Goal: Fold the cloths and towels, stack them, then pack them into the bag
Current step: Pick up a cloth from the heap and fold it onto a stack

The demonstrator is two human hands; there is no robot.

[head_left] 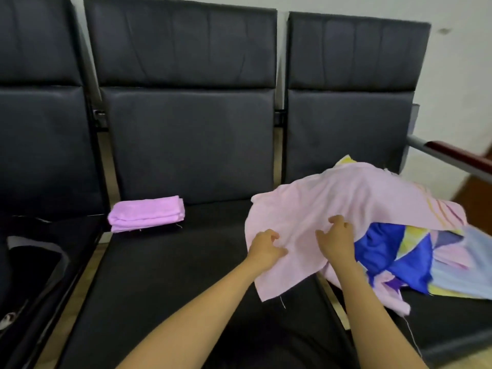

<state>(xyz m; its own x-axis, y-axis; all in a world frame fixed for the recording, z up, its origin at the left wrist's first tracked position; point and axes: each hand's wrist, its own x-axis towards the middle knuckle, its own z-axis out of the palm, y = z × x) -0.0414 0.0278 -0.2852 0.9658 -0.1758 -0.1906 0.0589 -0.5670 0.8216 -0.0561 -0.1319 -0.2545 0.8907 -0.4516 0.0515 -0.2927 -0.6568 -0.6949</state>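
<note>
Our left hand (263, 249) and right hand (338, 242) reach forward, fingers curled, both gripping the pink cloth (346, 193) above black seats (186, 262); white wall (458, 75) behind.

A pale pink cloth (332, 198) is lying unfolded and rumpled under both hands. The left hand (263, 249) is pinching it near its lower edge, and the right hand (336, 241) is digging curled fingers into it just beside. It is draping over a heap of loose cloths (399, 251) in blue, yellow and pink, spreading out right of the right hand. Well left of the left hand, a lilac towel (146, 213) is sitting neatly folded. Farther left still, a black bag (34, 262) is lying, partly out of view.
</note>
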